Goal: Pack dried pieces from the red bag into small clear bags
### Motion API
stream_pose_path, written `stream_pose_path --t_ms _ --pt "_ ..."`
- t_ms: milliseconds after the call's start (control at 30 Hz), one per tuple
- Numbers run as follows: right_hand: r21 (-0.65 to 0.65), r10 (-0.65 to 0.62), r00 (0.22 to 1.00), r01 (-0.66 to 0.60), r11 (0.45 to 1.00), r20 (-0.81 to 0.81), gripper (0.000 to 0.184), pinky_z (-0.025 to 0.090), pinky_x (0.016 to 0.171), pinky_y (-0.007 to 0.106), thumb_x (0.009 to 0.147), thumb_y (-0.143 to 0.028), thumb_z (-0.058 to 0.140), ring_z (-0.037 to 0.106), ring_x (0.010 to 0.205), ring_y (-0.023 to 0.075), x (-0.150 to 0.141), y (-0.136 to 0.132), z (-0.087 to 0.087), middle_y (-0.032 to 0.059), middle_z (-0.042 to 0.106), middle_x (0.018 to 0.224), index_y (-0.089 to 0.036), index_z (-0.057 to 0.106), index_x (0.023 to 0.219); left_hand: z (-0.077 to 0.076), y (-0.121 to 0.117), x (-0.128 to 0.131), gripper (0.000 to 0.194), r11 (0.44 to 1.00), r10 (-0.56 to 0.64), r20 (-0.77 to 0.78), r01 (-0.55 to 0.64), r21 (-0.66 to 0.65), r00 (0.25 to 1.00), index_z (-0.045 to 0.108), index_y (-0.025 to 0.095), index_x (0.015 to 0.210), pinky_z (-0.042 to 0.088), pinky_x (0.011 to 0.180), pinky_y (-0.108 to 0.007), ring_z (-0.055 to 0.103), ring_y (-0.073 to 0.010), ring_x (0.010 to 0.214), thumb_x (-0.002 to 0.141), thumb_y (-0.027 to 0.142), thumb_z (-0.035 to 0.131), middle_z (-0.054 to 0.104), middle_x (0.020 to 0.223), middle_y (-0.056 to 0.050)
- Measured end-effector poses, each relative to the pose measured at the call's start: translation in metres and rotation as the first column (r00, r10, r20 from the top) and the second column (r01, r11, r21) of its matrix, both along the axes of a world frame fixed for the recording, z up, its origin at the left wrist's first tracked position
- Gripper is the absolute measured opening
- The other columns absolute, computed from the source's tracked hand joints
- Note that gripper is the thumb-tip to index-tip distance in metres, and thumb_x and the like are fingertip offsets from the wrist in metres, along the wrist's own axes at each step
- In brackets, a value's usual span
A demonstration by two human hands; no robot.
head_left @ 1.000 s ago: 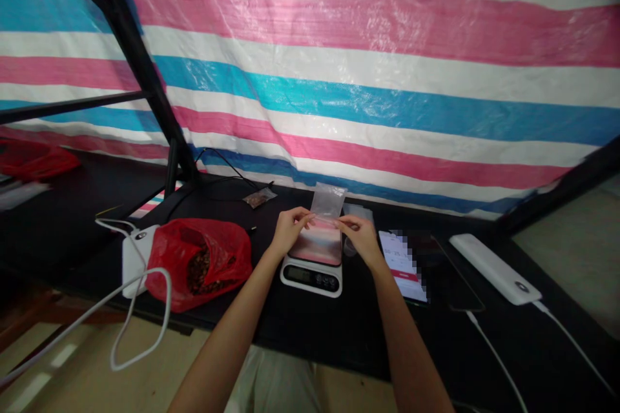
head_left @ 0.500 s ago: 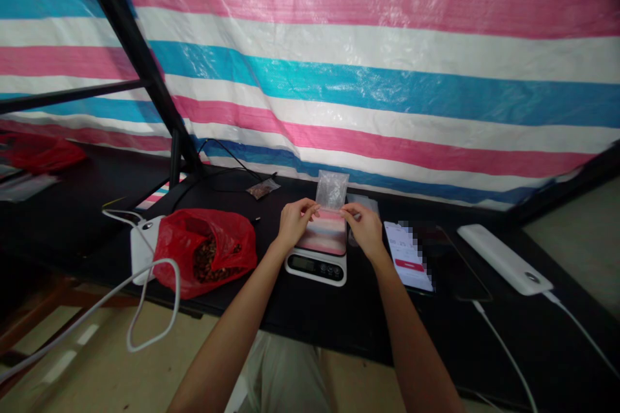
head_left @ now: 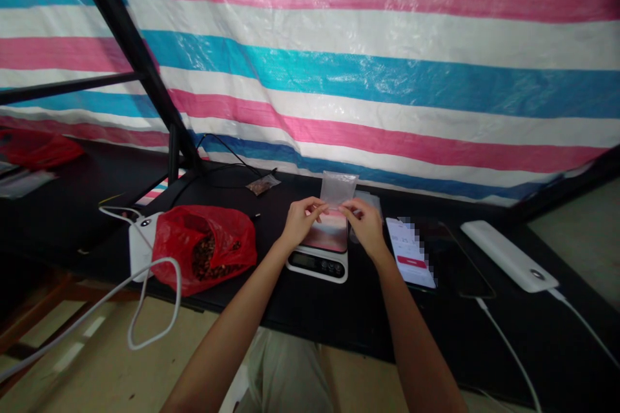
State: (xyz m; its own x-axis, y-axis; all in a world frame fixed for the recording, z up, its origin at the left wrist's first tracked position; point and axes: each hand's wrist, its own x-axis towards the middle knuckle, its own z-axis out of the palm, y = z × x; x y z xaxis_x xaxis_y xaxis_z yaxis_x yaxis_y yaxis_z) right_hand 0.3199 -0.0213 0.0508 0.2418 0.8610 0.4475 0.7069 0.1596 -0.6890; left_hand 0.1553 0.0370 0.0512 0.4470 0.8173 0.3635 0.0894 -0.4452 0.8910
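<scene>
- Far left: a crumpled red sack (head_left: 39,147) of thin film, with flat clear sheets (head_left: 26,182) just in front of it.
- Straight black bars (head_left: 126,39) slant before a glossy, creased sheet (head_left: 339,32) striped pink, white and blue, which spans the whole width behind.
- A white, smooth-cased block (head_left: 140,239), partly covered by a looping white cable (head_left: 174,284).
- A wrinkled red plastic bag (head_left: 227,226), its mouth agape on small, coarse brown pieces (head_left: 206,258).
- A small transparent packet (head_left: 263,185) with brown contents, lying flat on the matt black table (head_left: 358,310).
- The left hand (head_left: 301,219): thumb and forefinger pinch the near edge of a clear plastic bag at its left.
- The clear plastic bag (head_left: 339,188), thin and rectangular, is held between both hands at the far end of a scale (head_left: 318,264), whose plate is mirror-smooth and whose white casing has rounded corners.
- The right hand (head_left: 365,222): thumb and forefinger pinch the same edge at its right.
- Flat translucent bags (head_left: 375,205) lie beside the right hand, partly hidden.
- A lit phone (head_left: 411,258), then a dark glassy slab (head_left: 465,264), both rectangular.
- Far right: an elongated, rounded white block (head_left: 508,255) with a cable at its near end.
</scene>
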Motion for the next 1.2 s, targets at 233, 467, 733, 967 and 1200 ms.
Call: stream_pose_path --t_ms 233,467,733,967,1200 --pt "0.026 -0.033 0.999 0.032 0.999 0.041 0.021 0.035 0.055 0.024 0.08 -0.036 0.053 0.053 0.06 0.0134 -0.007 0.0 0.001 0.0004 0.061 0.069 -0.02 0.063 0.071 -0.003 0.004 0.001 0.025 1.0 0.019 0.017 -0.019 -0.021 1.0 0.064 0.015 0.074 0.042 0.055 -0.02 0.056 -0.0087 0.049 0.078 0.039 0.056 0.066 0.065 0.0" --pt "-0.009 -0.103 0.993 0.103 0.995 0.056 0.022 0.031 0.052 0.024 0.082 -0.037 0.049 0.052 0.059 0.0135 -0.023 -0.002 0.0 0.0001 0.059 0.067 -0.02 0.059 0.074 -0.008 0.005 0.0 0.028 0.983 0.18 -0.137 -0.173 0.058 0.974 0.062 0.018 0.068 0.037 0.052 -0.019 0.05 -0.0086 0.044 0.08 0.041 0.051 0.052 0.046 0.005" --pt "0.042 -0.035 0.999 0.034 0.999 0.01 0.024 0.035 0.054 0.024 0.082 -0.04 0.049 0.051 0.058 0.0121 -0.022 0.0 -0.003 0.0008 0.058 0.073 -0.02 0.061 0.077 -0.005 0.004 0.0 0.029 0.999 -0.018 -0.015 0.018 -0.031 1.0 0.06 0.015 0.082 0.038 0.05 -0.018 0.055 -0.0084 0.049 0.08 0.043 0.051 0.064 0.066 0.0" --pt "0.036 -0.036 0.996 0.033 0.999 0.08 0.029 0.035 0.053 0.024 0.08 -0.045 0.051 0.048 0.054 0.0122 -0.023 -0.001 -0.004 0.0003 0.055 0.064 -0.021 0.067 0.078 -0.005 0.001 -0.001 0.028 0.997 0.051 -0.13 -0.043 0.067 0.99 0.063 0.017 0.08 0.039 0.052 -0.019 0.053 -0.0083 0.048 0.082 0.041 0.05 0.063 0.063 0.002" --pt "0.012 -0.083 0.99 0.082 0.997 0.111 0.029 0.033 0.053 0.024 0.08 -0.044 0.051 0.049 0.055 0.0128 -0.026 -0.002 -0.003 0.0001 0.057 0.062 -0.02 0.064 0.071 0.0 -0.002 -0.003 0.024 0.967 0.154 -0.302 -0.08 0.242 0.941 0.063 0.02 0.078 0.036 0.057 -0.02 0.053 -0.0104 0.054 0.085 0.037 0.046 0.06 0.06 0.003"
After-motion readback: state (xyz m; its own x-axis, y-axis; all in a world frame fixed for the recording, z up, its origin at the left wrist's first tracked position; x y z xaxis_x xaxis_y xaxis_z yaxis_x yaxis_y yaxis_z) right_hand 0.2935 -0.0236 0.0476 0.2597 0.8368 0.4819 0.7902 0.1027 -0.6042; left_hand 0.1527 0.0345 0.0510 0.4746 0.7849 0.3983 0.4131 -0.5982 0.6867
